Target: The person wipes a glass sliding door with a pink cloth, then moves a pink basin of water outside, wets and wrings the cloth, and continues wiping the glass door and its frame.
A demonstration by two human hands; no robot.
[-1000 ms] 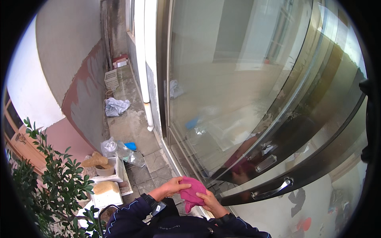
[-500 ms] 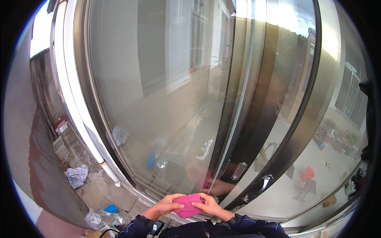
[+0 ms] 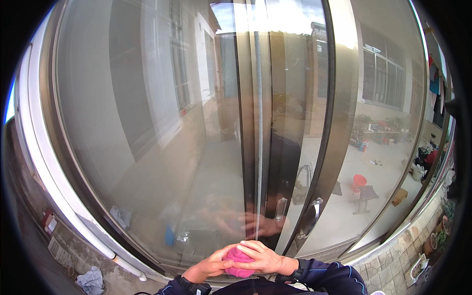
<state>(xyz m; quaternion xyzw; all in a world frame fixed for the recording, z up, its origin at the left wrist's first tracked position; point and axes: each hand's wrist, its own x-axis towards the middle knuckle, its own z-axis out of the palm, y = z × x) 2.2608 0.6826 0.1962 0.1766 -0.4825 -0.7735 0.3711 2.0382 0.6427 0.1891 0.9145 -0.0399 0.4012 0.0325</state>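
We face a large glass sliding door (image 3: 162,147) with a dark metal frame (image 3: 337,123) that fills most of the view; its panes mirror a paved yard and a pale building with barred windows. A door handle (image 3: 313,216) sits on the frame, right of centre, low down. A white pipe (image 3: 73,216) runs along the door's left edge down to the ground.

Packages and signs: at the lower left, against the wall, we note a small red and white box (image 3: 48,221) and below it a flat pale carton (image 3: 60,251); their labels are too small to make out. A crumpled grey rag (image 3: 91,281) lies on the ground nearby.

Containers: in the reflection we see a red bucket (image 3: 359,181) standing beside a small dark bench (image 3: 365,195); its contents cannot be told. Planted pots (image 3: 437,236) line the paving at the lower right.

At the bottom centre, our left hand (image 3: 210,265) and right hand (image 3: 263,256) are both closed around a bunched pink cloth (image 3: 239,261), held between them just in front of the door's lower part.
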